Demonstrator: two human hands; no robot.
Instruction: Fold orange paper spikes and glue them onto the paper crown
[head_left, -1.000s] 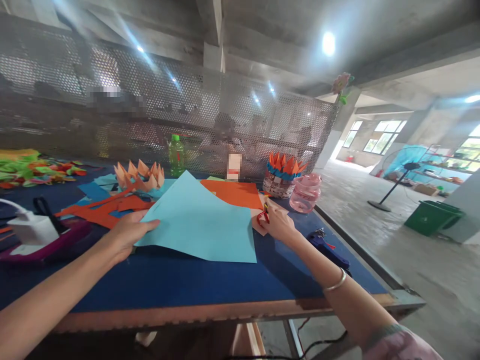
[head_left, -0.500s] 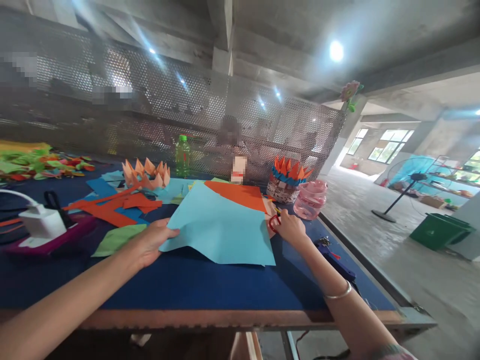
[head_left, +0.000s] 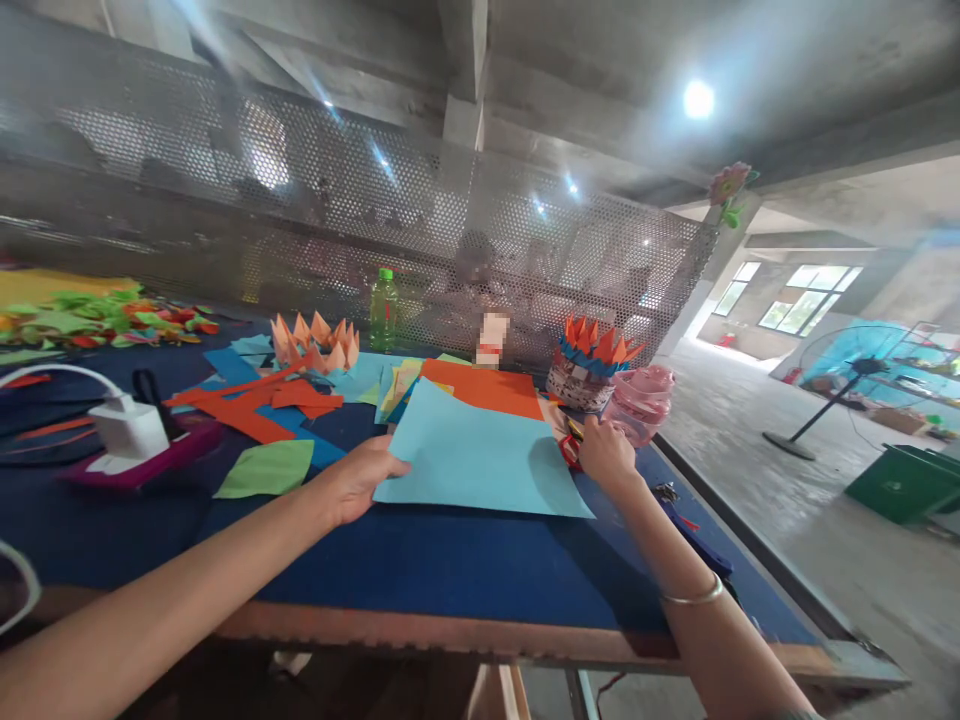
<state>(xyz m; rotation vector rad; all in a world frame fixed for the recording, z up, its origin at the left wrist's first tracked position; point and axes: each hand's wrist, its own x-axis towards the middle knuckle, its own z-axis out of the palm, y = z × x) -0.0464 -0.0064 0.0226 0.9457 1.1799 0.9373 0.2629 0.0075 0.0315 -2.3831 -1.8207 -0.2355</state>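
My right hand (head_left: 607,455) curls its fingers narrowly around one pair of red-handled scissors (head_left: 570,450). My left hand (head_left: 352,482) lies spread, its fingertips (head_left: 394,468) resting on the edge of the single light-blue paper sheet (head_left: 480,455), which lies flat on the navy tabletop (head_left: 450,560), long axis crosswise, overlapping one orange sheet (head_left: 480,388). Beyond stand two folded orange paper crowns (head_left: 315,345), one atop a woven basket (head_left: 577,385).
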